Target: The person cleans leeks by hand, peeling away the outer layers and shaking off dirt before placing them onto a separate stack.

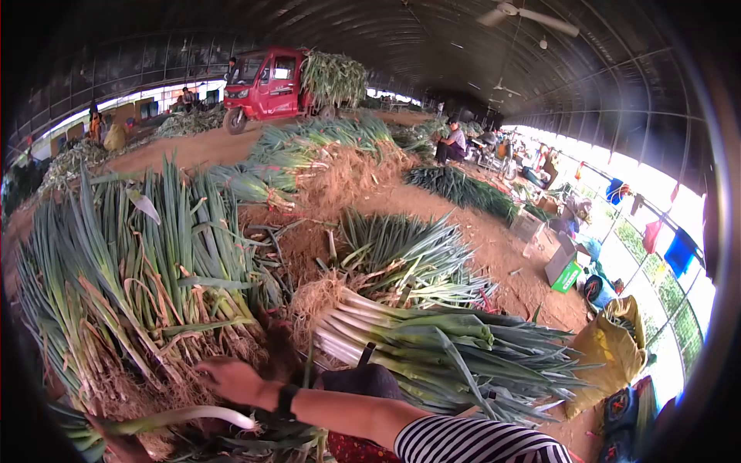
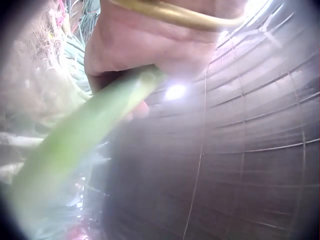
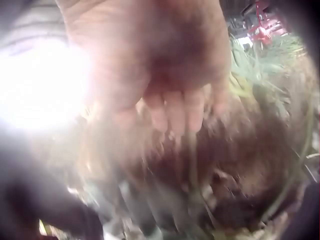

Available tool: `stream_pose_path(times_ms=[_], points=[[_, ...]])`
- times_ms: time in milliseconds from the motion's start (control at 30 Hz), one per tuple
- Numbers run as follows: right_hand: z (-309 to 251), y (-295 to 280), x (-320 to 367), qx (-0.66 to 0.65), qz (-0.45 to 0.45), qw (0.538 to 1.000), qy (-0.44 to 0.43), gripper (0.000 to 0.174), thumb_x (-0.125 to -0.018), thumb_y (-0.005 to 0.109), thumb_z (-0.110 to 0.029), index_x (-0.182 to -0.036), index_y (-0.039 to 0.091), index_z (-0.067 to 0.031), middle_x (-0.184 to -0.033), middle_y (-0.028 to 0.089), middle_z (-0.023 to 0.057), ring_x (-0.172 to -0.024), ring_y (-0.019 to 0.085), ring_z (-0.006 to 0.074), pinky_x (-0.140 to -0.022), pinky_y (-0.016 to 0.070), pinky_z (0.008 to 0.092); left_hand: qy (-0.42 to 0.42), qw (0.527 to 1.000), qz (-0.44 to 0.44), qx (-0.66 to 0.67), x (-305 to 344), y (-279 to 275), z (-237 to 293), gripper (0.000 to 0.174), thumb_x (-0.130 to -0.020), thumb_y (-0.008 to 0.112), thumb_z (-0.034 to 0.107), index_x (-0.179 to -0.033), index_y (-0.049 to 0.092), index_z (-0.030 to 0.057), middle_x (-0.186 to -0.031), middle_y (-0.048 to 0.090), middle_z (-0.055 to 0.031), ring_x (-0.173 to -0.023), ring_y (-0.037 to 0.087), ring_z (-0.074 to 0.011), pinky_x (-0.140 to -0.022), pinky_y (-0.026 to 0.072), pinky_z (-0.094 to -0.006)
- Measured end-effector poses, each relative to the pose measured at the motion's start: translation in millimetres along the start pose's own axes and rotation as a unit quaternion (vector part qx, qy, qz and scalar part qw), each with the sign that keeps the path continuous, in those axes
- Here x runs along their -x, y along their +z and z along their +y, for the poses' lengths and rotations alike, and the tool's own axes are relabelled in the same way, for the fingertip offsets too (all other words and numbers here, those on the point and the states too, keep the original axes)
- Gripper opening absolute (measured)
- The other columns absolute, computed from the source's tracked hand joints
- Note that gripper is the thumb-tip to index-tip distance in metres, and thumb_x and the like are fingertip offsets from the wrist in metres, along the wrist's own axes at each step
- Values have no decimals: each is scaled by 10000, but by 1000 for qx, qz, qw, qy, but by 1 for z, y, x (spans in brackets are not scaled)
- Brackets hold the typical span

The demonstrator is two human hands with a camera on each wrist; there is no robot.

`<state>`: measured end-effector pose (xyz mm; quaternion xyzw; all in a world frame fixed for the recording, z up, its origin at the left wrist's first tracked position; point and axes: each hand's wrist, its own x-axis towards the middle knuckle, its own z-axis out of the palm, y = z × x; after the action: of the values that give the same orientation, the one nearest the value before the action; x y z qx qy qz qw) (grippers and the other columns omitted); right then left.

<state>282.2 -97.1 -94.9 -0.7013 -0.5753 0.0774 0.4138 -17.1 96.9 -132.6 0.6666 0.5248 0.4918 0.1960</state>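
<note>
My left hand (image 2: 150, 47), with a gold bangle at the wrist, grips a single leek (image 2: 85, 127) by its green part. In the head view that leek (image 1: 193, 417) lies across the lower left, its white end pointing right, and the left hand (image 1: 123, 444) is only partly in view. My right hand (image 1: 231, 380) reaches to the roots at the foot of a tall standing stack of leeks (image 1: 147, 270). Seen from the right wrist, the right hand (image 3: 170, 75) has its fingers loosely bent downward over blurred roots and soil, with nothing gripped.
A bundle of large leeks (image 1: 432, 339) lies right of the hands, roots toward the left. Behind it are more leeks (image 1: 409, 247). A yellow sack (image 1: 610, 355) and a green-and-white box (image 1: 567, 270) stand at the right. Farther back are a seated person (image 1: 454, 143) and a red truck (image 1: 274, 85).
</note>
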Motion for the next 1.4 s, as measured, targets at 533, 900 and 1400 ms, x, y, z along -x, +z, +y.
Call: stream_pose_path(times_ms=[533,900,1400], points=[[-76,39,-14,-208,-172,959,-89,317,-923,455,-282,-963,557,15,-794,584,215,-666,585,354,-636,447,444,-149,780,-97,600,44,23,110,572,-940,407,374,-1394,284,49,-703,400,39,-621,347,-52,-567,305,-193],[-25,63,-8,-235,-193,949,-79,373,-902,475,-254,-683,536,41,-561,453,206,-481,422,264,-549,376,406,-55,712,-195,672,57,46,58,701,-913,482,390,-1413,175,6,-637,407,26,-566,367,-60,-561,324,-221],[-31,61,46,-369,-169,913,36,372,-947,439,-328,-944,555,26,-684,562,74,-636,557,123,-580,453,297,-128,449,-400,789,67,58,87,541,-876,536,351,-1279,357,37,-925,544,-9,-826,501,-195,-777,387,-389]])
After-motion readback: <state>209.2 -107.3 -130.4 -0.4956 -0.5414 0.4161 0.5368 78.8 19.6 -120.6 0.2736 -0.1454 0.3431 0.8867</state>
